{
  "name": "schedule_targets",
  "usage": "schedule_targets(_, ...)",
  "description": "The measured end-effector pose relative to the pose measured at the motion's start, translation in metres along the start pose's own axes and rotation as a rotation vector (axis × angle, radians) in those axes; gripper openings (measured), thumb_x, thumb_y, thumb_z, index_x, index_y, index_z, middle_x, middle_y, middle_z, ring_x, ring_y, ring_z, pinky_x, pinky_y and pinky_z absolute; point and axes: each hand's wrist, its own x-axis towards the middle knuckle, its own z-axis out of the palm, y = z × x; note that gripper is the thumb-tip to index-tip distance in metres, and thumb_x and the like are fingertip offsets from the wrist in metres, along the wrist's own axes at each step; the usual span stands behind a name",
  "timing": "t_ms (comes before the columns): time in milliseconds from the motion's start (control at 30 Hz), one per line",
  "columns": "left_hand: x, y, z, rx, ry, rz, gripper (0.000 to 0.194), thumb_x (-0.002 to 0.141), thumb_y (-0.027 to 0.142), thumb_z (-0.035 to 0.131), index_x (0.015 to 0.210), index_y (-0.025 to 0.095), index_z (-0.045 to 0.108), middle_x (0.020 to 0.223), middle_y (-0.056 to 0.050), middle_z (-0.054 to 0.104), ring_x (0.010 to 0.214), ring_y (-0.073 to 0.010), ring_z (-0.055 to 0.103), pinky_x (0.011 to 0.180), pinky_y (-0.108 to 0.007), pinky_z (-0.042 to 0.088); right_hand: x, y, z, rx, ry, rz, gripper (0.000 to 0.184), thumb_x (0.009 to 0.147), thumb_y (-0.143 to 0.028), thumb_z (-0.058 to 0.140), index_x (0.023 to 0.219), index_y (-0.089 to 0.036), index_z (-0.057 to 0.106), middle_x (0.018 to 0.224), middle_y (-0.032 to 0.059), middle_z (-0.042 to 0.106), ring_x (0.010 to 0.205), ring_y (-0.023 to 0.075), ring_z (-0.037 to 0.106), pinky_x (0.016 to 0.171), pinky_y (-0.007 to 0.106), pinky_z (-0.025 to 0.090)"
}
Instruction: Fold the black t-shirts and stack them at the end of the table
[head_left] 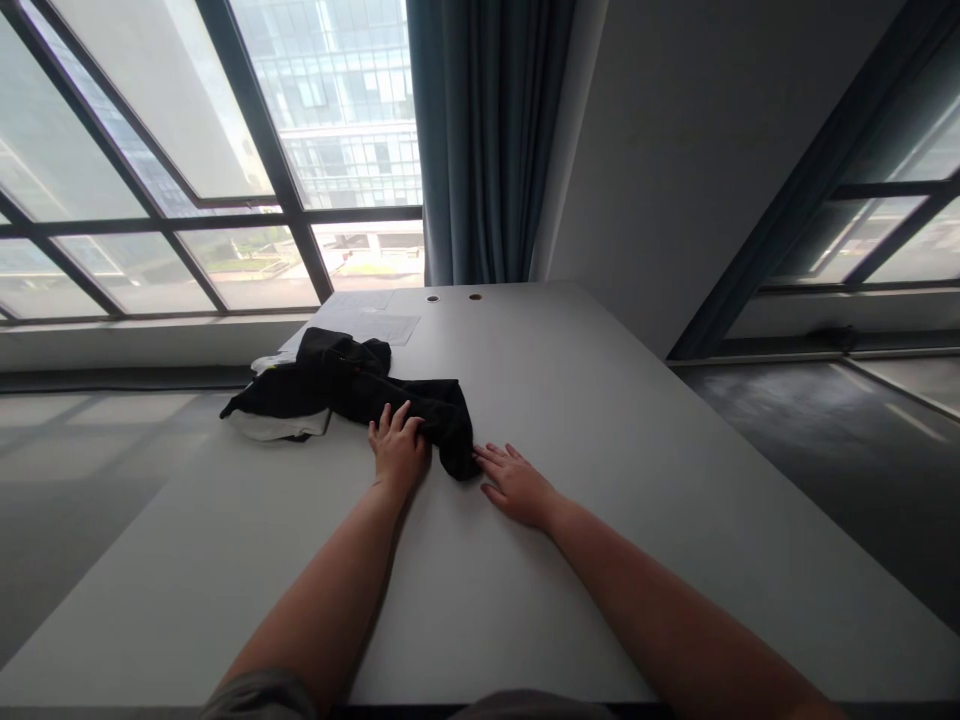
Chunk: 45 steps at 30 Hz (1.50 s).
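A black garment (360,390) lies crumpled on the white table (570,420), its exact kind unclear from its folds. One end stretches right and bends toward me; a pale part shows at its left end. My left hand (400,448) rests on the near edge of the cloth, fingers spread across it. By the right end of the cloth, my right hand (517,485) lies low over the table with fingers stretched out, the fingertips at the cloth's edge. Neither hand is closed round anything.
Sheets of paper (382,328) lie behind the garment. Two round cable holes (475,297) sit near the table's far edge. Beyond stand large windows (247,255), a blue curtain (484,150) and a grey wall (675,150). Floor shows on both sides.
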Motion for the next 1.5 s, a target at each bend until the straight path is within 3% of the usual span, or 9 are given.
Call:
schedule_targets(233, -0.009, 0.004, -0.035, -0.025, 0.008, 0.213, 0.015, 0.086, 0.015, 0.055, 0.090, 0.025, 0.067, 0.146, 0.000, 0.065, 0.150, -0.0309, 0.040, 0.127, -0.065, 0.007, 0.000, -0.007, 0.002, -0.050, 0.004, 0.059, 0.060, 0.100, -0.035, 0.054, 0.157, -0.020, 0.049, 0.167, 0.0087, 0.039, 0.157, 0.0336, 0.029, 0.129, 0.055, 0.021)
schedule_targets(400, -0.012, -0.002, -0.056, -0.024, -0.104, 0.334, 0.015, 0.083, 0.018, 0.055, 0.086, 0.024, 0.068, 0.129, -0.003, 0.075, 0.131, -0.0277, 0.060, 0.125, -0.054, 0.023, -0.003, -0.007, -0.002, -0.036, 0.002, 0.035, 0.060, 0.099, -0.026, 0.051, 0.159, -0.025, 0.046, 0.169, 0.0059, 0.035, 0.158, 0.0327, 0.024, 0.127, 0.060, 0.022)
schedule_targets(533, -0.012, 0.002, -0.059, 0.067, -0.289, 0.307, 0.026, 0.095, 0.024, 0.046, 0.081, 0.021, 0.068, 0.103, -0.008, 0.079, 0.099, -0.0252, 0.072, 0.096, -0.041, 0.047, -0.004, -0.009, -0.006, 0.018, -0.031, -0.070, 0.062, 0.099, -0.015, 0.041, 0.160, -0.025, 0.043, 0.163, 0.0060, 0.046, 0.155, 0.0271, 0.033, 0.127, 0.060, 0.022)
schedule_targets(633, -0.014, 0.010, -0.054, 0.135, -0.338, 0.221, 0.046, 0.107, 0.040, 0.036, 0.075, 0.021, 0.064, 0.086, -0.008, 0.076, 0.084, -0.0243, 0.072, 0.075, -0.035, 0.046, -0.004, -0.011, -0.007, 0.015, -0.005, -0.025, 0.054, 0.102, -0.019, 0.041, 0.155, -0.025, 0.051, 0.158, 0.0071, 0.053, 0.152, 0.0276, 0.040, 0.127, 0.058, 0.023)
schedule_targets(767, -0.020, 0.018, -0.045, 0.116, -0.325, 0.155, 0.033, 0.106, 0.046, 0.045, 0.089, 0.023, 0.063, 0.090, -0.004, 0.075, 0.081, -0.0221, 0.072, 0.065, -0.031, 0.042, -0.002, -0.010, -0.007, -0.029, 0.025, 0.098, 0.049, 0.102, -0.023, 0.043, 0.148, -0.028, 0.059, 0.158, 0.0053, 0.053, 0.152, 0.0283, 0.039, 0.126, 0.060, 0.021)
schedule_targets(1000, -0.026, 0.021, -0.030, 0.018, -0.312, 0.251, 0.029, 0.103, 0.034, 0.052, 0.128, 0.023, 0.061, 0.124, -0.007, 0.073, 0.102, -0.0218, 0.072, 0.081, -0.031, 0.051, -0.003, 0.003, -0.013, -0.087, 0.072, 0.271, 0.044, 0.106, -0.034, 0.041, 0.145, -0.029, 0.061, 0.157, 0.0046, 0.054, 0.150, 0.0307, 0.041, 0.124, 0.065, 0.019)
schedule_targets(1200, -0.030, 0.025, -0.030, -0.054, -0.269, 0.461, 0.017, 0.098, 0.031, 0.058, 0.109, 0.024, 0.069, 0.110, -0.007, 0.072, 0.102, -0.0253, 0.068, 0.090, -0.038, 0.054, -0.004, 0.013, -0.010, -0.094, 0.093, 0.298, 0.044, 0.102, -0.032, 0.047, 0.144, -0.031, 0.061, 0.159, 0.0045, 0.052, 0.150, 0.0338, 0.040, 0.121, 0.068, 0.023)
schedule_targets(1333, -0.031, 0.026, -0.025, -0.114, -0.179, 0.519, 0.013, 0.092, 0.029, 0.066, 0.104, 0.024, 0.068, 0.131, -0.009, 0.066, 0.126, -0.0295, 0.059, 0.113, -0.049, 0.043, -0.007, 0.018, -0.008, -0.049, 0.131, 0.221, 0.043, 0.101, -0.031, 0.050, 0.142, -0.029, 0.062, 0.158, 0.0073, 0.052, 0.149, 0.0323, 0.040, 0.122, 0.068, 0.021)
schedule_targets(1500, -0.028, 0.022, -0.014, -0.113, -0.242, 0.463, 0.015, 0.102, 0.030, 0.053, 0.094, 0.022, 0.062, 0.091, -0.006, 0.072, 0.095, -0.0242, 0.069, 0.111, -0.047, 0.045, -0.011, 0.012, -0.014, 0.097, 0.199, -0.049, 0.038, 0.102, -0.032, 0.052, 0.136, -0.023, 0.066, 0.143, 0.0120, 0.062, 0.137, 0.0265, 0.053, 0.123, 0.050, 0.034)
